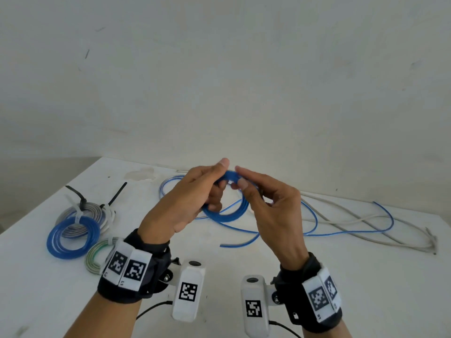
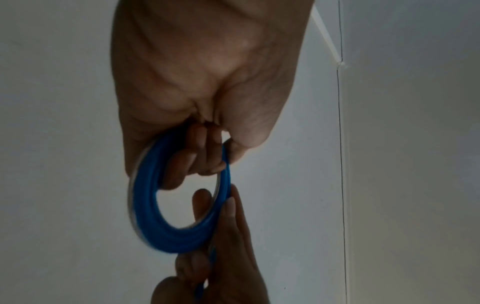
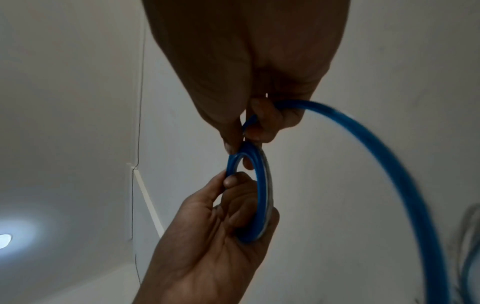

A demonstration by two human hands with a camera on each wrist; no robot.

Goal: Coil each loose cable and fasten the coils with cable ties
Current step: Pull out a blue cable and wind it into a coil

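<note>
Blue cable coil (image 1: 225, 191) being held up over the table (image 1: 36, 276), between both hands, w/ ring standing roughly upright & edge-on to the head cam. Left hand (image 1: 185, 201) clamping the near-left arc of the coil, fingers curled thru the hole, thumb pressing on top. Right hand (image 1: 266, 203) pinching the loose run where it's joining the ring at the top; thumb and fingertips (image 3: 233, 142) closing on the strand, hands almost touching there.

Key relation: uncoiled blue tail (image 1: 341, 230) trailing off to the right & away across the table, long axis running roughly left-right, dropping from the right hand's side. So right hand nearer to the slack, prob. the one feeding the next loop; left hand serving as anchor. Judging: mid-wind, plenty of length left, no tie on this one yet.

Lying alongside the tail on the right: grey cable (image 1: 366, 223), loose, partly crossing the blue — possible snag when pulling slack in. Sitting at left on the table: tied blue coil (image 1: 73, 237), grey coil (image 1: 97, 211) w/ black ties, green-white coil (image 1: 94, 258) partly hidden by the left wrist band.
</note>
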